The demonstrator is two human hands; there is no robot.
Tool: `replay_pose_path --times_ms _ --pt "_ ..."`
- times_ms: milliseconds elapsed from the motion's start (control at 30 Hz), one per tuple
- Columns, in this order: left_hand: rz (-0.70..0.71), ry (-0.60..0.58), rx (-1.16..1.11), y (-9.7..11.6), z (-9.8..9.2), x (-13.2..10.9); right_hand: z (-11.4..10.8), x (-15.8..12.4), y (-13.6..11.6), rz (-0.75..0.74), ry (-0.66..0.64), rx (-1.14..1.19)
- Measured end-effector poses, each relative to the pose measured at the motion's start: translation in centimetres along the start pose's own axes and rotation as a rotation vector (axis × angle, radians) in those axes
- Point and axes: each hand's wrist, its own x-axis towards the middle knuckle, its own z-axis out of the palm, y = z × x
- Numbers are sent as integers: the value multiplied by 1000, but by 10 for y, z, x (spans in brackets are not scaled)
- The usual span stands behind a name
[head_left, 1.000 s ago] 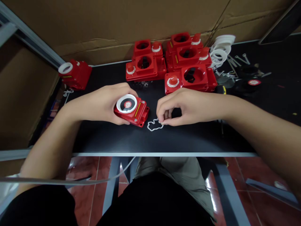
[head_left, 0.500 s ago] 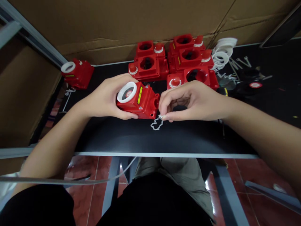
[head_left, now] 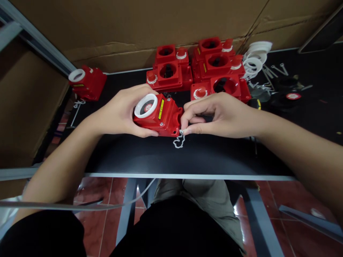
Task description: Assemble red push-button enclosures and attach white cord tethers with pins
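Observation:
My left hand (head_left: 122, 112) grips a red box (head_left: 163, 116) with a white ring on its round face, tilted up on the black table (head_left: 160, 157). My right hand (head_left: 217, 116) is closed in a pinch on the upper end of a small white bead chain (head_left: 179, 141), held against the box's right lower corner. The remainder of the chain lies in a loose curl on the table just below.
Several open red boxes with red push buttons (head_left: 200, 69) are stacked at the back against a cardboard wall. Another ringed red box (head_left: 87, 82) sits far left. White rings (head_left: 254, 59), screws and black discs (head_left: 286, 96) lie at the right.
My left hand lifted the red box off the table and tipped it upright. My right hand picked up the chain's end and brought it to the box's corner.

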Motion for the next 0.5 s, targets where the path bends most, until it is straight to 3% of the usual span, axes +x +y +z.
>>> replay_pose_path --times_ms 500 --pt "-20 -18 12 4 2 1 3 1 5 -3 -10 -13"
